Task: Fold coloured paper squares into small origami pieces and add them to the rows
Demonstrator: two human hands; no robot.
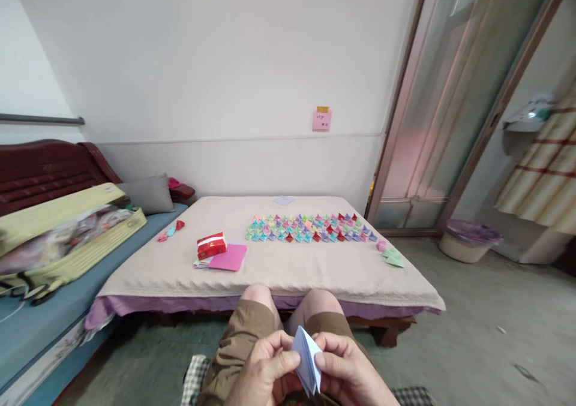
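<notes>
Between both hands, above my lap, is a light blue piece of folded origami paper (pixel 308 361) with a pointed top and several layers fanning at its lower end. My left hand (pixel 272 367) grips its left side, the thumb pressed on the face. On its right side, my right hand (pixel 342 364) pinches it between thumb and fingers. Ahead on the cloth-covered low table (pixel 171 274) stand rows of small folded paper pieces (pixel 310 229) in many colours. A single lilac sheet (pixel 283 200) lies flat behind them.
A red tissue pack (pixel 211 246) rests on a stack of paper with a pink sheet (pixel 229 257) on top. Green folded papers (pixel 393 258) lie at the table's right. A yellow open case (pixel 72 232) sits on the couch at left. A waste bin (pixel 468 241) stands by the door.
</notes>
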